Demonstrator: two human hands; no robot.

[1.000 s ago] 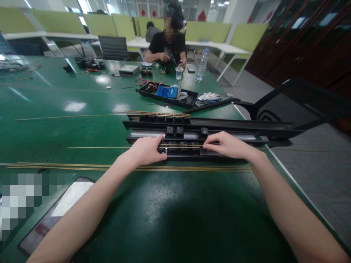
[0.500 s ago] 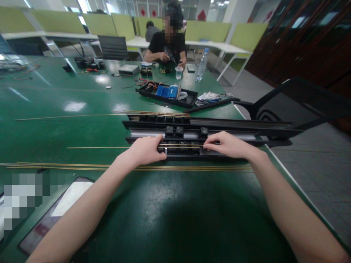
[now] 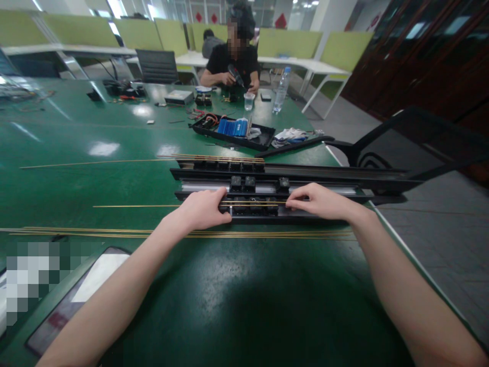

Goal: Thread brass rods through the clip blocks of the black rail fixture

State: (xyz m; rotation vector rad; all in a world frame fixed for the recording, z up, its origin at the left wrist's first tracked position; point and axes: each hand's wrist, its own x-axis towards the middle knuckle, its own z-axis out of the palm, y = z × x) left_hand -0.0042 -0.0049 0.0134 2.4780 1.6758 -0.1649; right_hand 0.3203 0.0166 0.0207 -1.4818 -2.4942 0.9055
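Thin brass-coloured rod runs left-right mid-frame, along the black rail.
Right hand, right of centre, pinches it; left hand, half-spread, straddles the rail, grip unclear.

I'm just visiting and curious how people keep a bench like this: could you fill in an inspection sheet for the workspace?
Surface: glossy green table, reflecting light.
Job's things: thin brass-coloured rods over black blocks in the nearest black channel; more loose rods lie in front.
Clutter: black tray holding a blue pack; gloves, bottle and cup nearby.
Grip: left hand spans the channel, its hold partly hidden; right hand appears to pinch a rod.
Cables: wire-like strands, far left.
Surroundings: co-worker with a dark tool; mesh chair at right; green partitions.
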